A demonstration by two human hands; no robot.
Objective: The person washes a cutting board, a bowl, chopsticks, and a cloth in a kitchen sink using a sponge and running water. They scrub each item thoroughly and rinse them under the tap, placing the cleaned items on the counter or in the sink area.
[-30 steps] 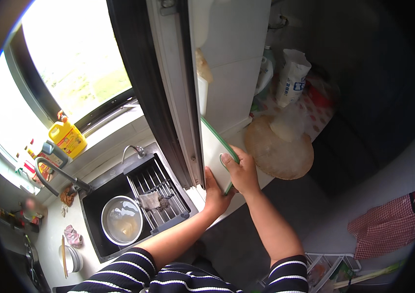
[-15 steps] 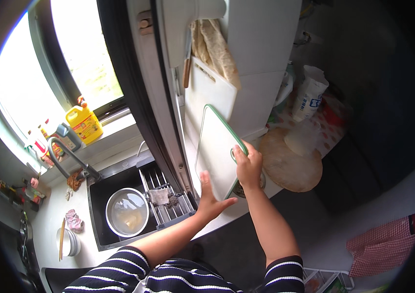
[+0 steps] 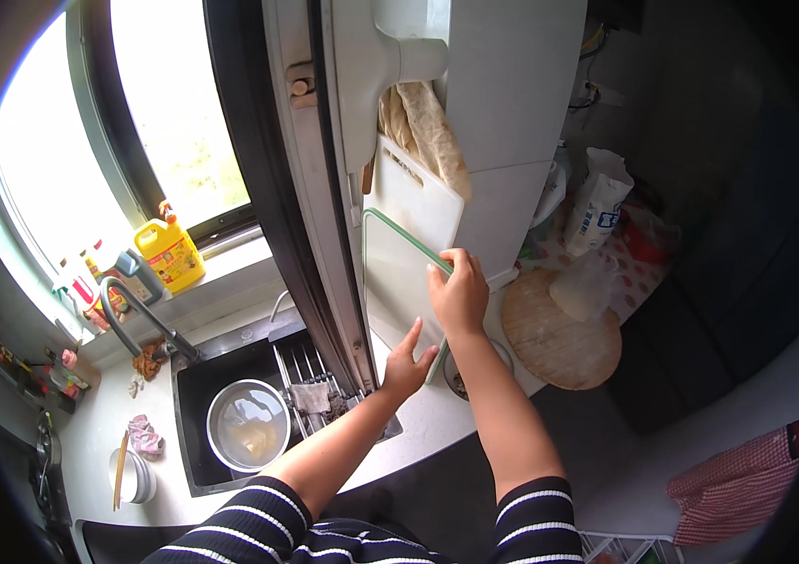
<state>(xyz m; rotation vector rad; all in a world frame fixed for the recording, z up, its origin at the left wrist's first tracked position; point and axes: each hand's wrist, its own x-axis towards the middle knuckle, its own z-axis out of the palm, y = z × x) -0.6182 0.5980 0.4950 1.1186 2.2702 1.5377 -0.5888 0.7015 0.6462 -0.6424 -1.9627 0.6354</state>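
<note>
A white cutting board with a green rim (image 3: 399, 277) stands upright on the counter against the wall. My right hand (image 3: 458, 296) grips its right edge near the top. My left hand (image 3: 406, 362) lies flat with fingers spread against its lower face. Behind it leans a second white cutting board (image 3: 415, 188), and a beige cloth (image 3: 428, 127) hangs above that.
A black sink (image 3: 195, 395) holds a steel bowl of water (image 3: 247, 425) and a wire rack (image 3: 310, 371) with a rag. A yellow jug (image 3: 169, 252) stands on the window sill. A round wooden board (image 3: 559, 338) and a white bag (image 3: 597, 202) lie on the right.
The green-rimmed board has been lifted from a tilt to standing upright against the wall. My left hand slid from its edge to its lower face; the view tilted upward.
</note>
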